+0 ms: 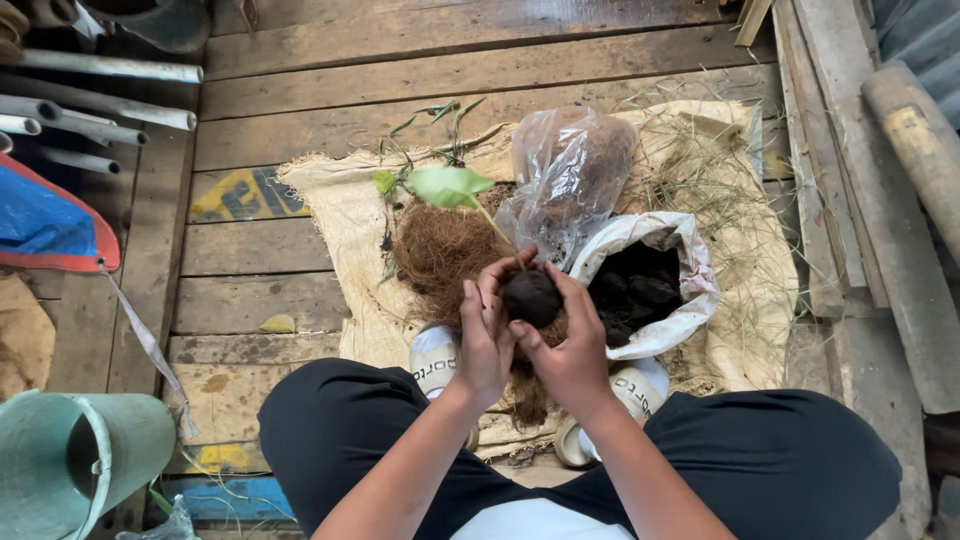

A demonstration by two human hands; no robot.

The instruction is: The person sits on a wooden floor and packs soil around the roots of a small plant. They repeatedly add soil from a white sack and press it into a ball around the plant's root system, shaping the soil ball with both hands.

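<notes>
The person sits cross-legged on a wooden plank floor (300, 110), both hands raised just above the knees. The left hand (484, 340) and the right hand (566, 345) are cupped together around a dark soil ball (530, 297), fingers curled against its sides and thumbs pressed to its near face. A thin stem rises from the ball and leans up-left to a broad green leaf (447, 185).

Under the hands lies a mound of brown coconut fibre (435, 250), some of it hanging below the palms. Just right of the ball stands a white sack (690, 270) with its rim rolled back, dark soil showing inside. A crumpled clear plastic bag (570, 170) stands behind it, touching the sack's far rim. All of this rests on a tan burlap sheet (335, 215), whose frayed left edge ends short of a yellow-painted patch on the boards.

Open floor lies left and beyond the sheet. The left edge is bounded by grey pipes (100, 105) and a blue tarp (40, 220); a pale green bucket (85, 455) lies on its side near the left knee. Timbers (850, 200) close the right side, near the sheet's edge. Whether the fibre is wrapped round the ball's underside cannot be told.
</notes>
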